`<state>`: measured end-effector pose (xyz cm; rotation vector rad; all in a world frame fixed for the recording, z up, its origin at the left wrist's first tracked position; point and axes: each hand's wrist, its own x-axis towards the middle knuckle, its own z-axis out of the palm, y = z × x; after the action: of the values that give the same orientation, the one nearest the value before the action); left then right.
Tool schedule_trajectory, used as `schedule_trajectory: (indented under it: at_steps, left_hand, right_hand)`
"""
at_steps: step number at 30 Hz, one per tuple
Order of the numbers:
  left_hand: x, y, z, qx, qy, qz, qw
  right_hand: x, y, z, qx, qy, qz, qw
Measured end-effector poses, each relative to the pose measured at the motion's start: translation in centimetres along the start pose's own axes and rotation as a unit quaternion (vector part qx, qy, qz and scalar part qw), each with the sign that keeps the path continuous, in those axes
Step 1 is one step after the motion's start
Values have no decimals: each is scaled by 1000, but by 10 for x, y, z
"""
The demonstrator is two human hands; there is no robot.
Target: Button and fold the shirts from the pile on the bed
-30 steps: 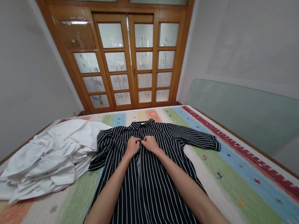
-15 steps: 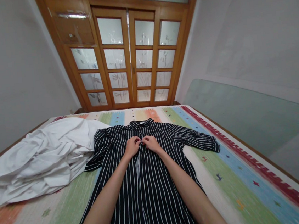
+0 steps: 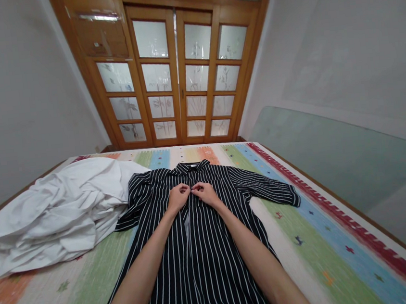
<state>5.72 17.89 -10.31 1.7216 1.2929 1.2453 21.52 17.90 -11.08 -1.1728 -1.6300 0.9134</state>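
Note:
A black shirt with white stripes (image 3: pixel 206 248) lies face up, its collar at the far end and its sleeves spread to both sides. My left hand (image 3: pixel 179 196) pinches the front opening on the upper chest. Close against it, my right hand (image 3: pixel 205 193) pinches the same edge from the other side, the fingertips of both hands nearly touching. Whatever small part of the placket sits between the fingertips is too small to make out. Below my hands the front edges part slightly, showing a pale strip.
A crumpled white cloth (image 3: pixel 67 209) lies left of the shirt, against its sleeve. Beneath both is a colourful striped cover (image 3: pixel 303 243). Wooden doors with glass panes (image 3: pixel 169 78) stand beyond the far edge. Walls rise on both sides, with a pale green panel (image 3: pixel 318 144) at the right.
Both hands stay at the same spot on the placket, with only slight finger movement. The camera view has shifted very slightly. Shirt and white cloth lie as before.

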Motion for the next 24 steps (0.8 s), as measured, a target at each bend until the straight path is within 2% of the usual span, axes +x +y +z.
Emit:
schedule_trajectory:
  at_steps: [8,15,24]
  left_hand:
    - [-1,1,0,36,-4,24,999]
    - [-1,-1,2,43,17,38,998]
    - [-1,-6,3,-29,14,43,999]
  right_hand:
    - [-1,2,1,-44,11,-35,998]
    - [1,3,2,-45,19,-30,998]
    - [-1,1,2,-52,25,-20,998]
